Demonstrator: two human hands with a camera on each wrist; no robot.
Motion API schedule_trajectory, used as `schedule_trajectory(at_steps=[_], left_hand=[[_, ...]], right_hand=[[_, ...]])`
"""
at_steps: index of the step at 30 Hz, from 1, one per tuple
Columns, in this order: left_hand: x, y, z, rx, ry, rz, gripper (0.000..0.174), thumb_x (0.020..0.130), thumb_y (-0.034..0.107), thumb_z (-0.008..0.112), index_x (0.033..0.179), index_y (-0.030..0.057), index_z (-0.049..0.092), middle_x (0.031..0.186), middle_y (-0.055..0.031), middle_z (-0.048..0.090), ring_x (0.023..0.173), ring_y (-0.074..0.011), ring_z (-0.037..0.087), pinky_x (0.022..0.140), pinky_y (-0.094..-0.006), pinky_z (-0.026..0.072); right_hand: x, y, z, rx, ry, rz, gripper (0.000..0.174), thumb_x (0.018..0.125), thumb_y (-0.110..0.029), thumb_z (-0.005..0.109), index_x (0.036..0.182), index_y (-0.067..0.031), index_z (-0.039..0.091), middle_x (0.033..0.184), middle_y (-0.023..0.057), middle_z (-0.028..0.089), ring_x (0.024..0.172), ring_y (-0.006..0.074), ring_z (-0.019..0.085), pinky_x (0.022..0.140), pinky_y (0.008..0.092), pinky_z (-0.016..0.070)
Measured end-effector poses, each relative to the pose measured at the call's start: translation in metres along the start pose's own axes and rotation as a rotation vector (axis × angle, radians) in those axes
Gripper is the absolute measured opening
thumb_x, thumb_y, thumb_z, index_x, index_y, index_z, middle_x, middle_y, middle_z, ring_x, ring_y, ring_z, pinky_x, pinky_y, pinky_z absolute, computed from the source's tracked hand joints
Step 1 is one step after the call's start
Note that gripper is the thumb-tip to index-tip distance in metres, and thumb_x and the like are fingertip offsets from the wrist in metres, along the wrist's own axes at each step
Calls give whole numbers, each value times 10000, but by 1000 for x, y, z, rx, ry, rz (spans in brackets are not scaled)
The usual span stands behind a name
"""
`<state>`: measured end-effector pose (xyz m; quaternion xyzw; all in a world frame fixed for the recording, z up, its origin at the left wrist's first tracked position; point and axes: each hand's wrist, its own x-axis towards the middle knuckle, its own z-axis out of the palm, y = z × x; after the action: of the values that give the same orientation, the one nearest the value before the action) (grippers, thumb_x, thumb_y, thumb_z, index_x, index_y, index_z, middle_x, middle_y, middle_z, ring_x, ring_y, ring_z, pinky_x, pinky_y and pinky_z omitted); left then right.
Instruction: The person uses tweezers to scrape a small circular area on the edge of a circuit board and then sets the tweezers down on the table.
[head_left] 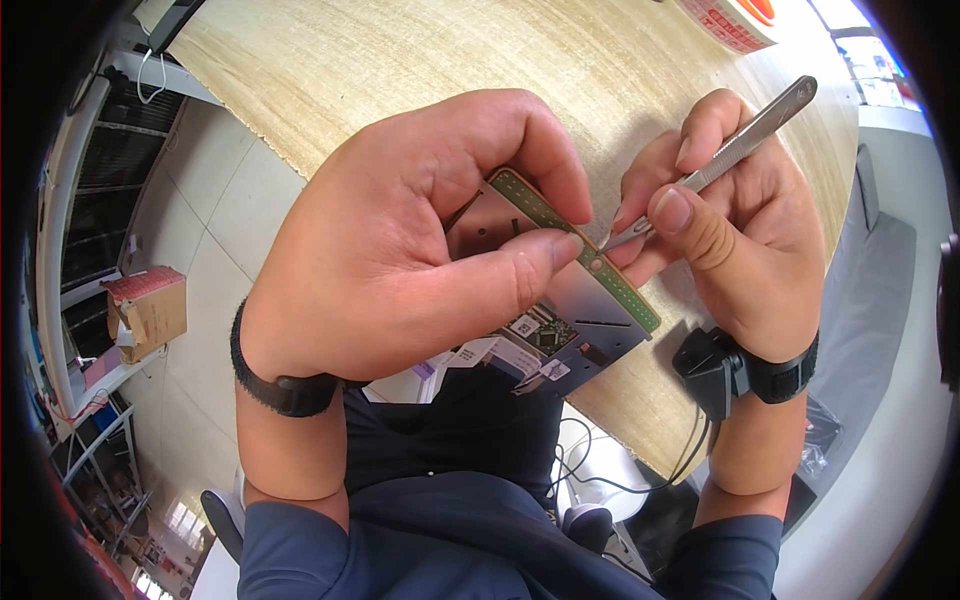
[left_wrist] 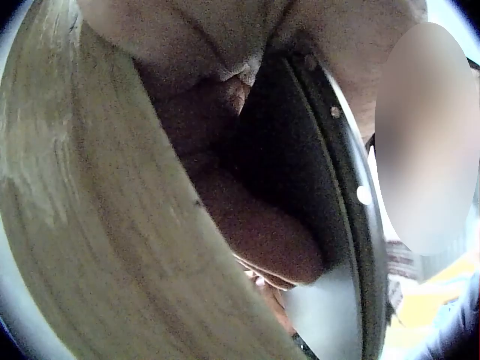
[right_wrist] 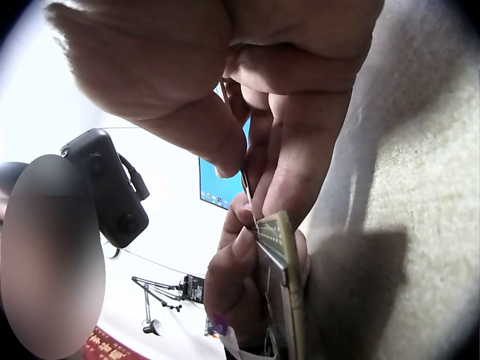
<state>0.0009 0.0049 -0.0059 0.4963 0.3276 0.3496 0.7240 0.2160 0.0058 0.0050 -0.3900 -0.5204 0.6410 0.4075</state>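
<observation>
In the head view my left hand [head_left: 420, 230] grips a flat metal-backed panel [head_left: 490, 235] with a green circuit-board edge [head_left: 625, 290], its thumb on the face near that edge. The panel tilts over the table's front. My right hand [head_left: 740, 215] pinches a metal scalpel-like handle [head_left: 745, 140] between thumb and fingers; its thin tip meets the green edge beside a small round hole, close to the left thumb. The left wrist view shows the left fingers [left_wrist: 262, 232] behind the dark panel [left_wrist: 300, 150]. In the right wrist view the right hand [right_wrist: 277, 112] is above the panel's edge [right_wrist: 277, 236].
On the wooden table [head_left: 350, 60] a tape roll [head_left: 735, 22] lies at the back right and a dark object [head_left: 175, 25] at the back left. Cables [head_left: 640, 488] hang by the table's near edge. A cardboard box [head_left: 150, 315] sits on a shelf at the left.
</observation>
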Motion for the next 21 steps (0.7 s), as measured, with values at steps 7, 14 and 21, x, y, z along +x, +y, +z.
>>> schedule_trajectory(at_steps=[7,14,21], left_hand=[[0,-1,0,-6,0,0,222,789,-24,651,984,-14,546,902,-15,531,713,-10,497,584,-133,408],[0,0,1,-19,1,-6,223,783,-36,645,983,-14,550,908,-19,532,759,-24,510,617,-140,430],[0,-1,0,5,-10,0,222,783,-41,643,982,-13,549,907,-19,532,758,-25,514,619,-141,434]], right_hand=[[0,1,-1,-11,-10,4,254,864,-56,636,976,-28,410,839,208,608,670,202,660,584,202,537],[0,-1,0,-9,-20,38,266,862,-65,643,969,-28,402,840,203,602,678,205,666,582,205,543],[0,-1,0,-1,-20,55,272,863,-56,637,963,-23,386,857,201,591,690,210,671,580,215,558]])
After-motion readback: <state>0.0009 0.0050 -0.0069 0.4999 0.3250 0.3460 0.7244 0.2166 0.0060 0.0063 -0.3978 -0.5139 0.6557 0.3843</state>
